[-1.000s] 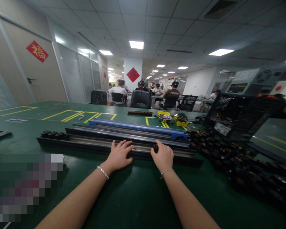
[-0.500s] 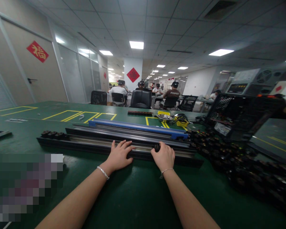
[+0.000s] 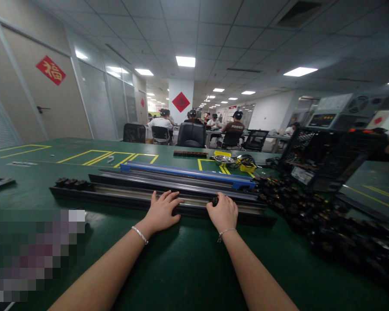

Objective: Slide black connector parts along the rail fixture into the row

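A long black rail [image 3: 116,194] with a pale metal inner channel lies across the table in front of me. Several small dark blocks [image 3: 71,183] sit in a row in its left end. My left hand [image 3: 162,211] rests over the rail's middle, fingers spread, holding nothing. Farther right, my right hand [image 3: 223,211] is closed round a small round black part [image 3: 215,201] at the channel; most of that part is hidden by the fingers. Just behind lies a second black rail [image 3: 129,178], and beyond it a blue rail [image 3: 181,170].
A large heap of black wheel-like parts [image 3: 330,224] spreads at the right, below a black open-fronted case [image 3: 320,151]. Farther back on the green table [image 3: 188,268] are a metal bowl [image 3: 224,159], yellow trays [image 3: 246,165] and a dark strip [image 3: 190,153]. Seated people are in the background.
My right hand and the black part in it have shifted very slightly to the right along the rail. My left hand has stayed in place.
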Tool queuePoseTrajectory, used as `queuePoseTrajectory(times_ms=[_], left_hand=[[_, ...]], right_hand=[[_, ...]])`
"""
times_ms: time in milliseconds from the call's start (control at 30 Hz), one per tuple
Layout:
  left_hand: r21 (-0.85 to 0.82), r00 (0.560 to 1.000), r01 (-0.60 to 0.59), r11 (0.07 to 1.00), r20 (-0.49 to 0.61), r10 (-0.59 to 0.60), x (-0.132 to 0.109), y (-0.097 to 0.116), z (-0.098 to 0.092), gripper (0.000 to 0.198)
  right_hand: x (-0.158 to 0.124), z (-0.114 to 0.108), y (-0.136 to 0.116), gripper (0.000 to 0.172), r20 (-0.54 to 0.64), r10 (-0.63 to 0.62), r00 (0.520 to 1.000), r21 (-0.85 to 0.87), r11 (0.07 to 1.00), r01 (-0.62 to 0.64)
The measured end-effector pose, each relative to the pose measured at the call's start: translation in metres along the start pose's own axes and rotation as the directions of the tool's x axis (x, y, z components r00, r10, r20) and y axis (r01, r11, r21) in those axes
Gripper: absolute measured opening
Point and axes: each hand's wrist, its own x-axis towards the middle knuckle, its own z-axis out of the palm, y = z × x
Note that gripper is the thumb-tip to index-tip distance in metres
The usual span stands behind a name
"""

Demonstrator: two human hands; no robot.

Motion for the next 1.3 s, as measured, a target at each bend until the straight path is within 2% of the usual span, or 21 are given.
queuePoseTrajectory(times_ms=[367, 900, 1100, 1300], left_hand=[[0.002, 1.0, 0.006, 1.0, -0.008, -0.006, 0.001, 0.001, 0.001, 0.051], [0.004, 1.0, 0.011, 1.0, 0.003, -0.011, 0.001, 0.001, -0.001, 0.051], [0.011, 1.0, 0.013, 1.0, 0.01, -0.013, 0.0, 0.002, -0.002, 0.051], [0.009, 1.0, 0.013, 1.0, -0.008, -0.013, -0.001, 0.002, -0.002, 0.05]], right_hand=[[0.001, -0.001, 0.004, 0.042, -0.019, 0.02, 1.0, -0.029, 0.999, -0.021], [0.003, -0.007, 0.007, 0.043, 0.042, 0.081, 0.996, -0.004, 0.997, -0.081], [0.002, -0.005, 0.01, 0.043, -0.002, 0.068, 0.998, -0.024, 0.997, -0.068], [0.003, -0.006, 0.01, 0.045, 0.008, 0.071, 0.997, -0.028, 0.997, -0.07]])
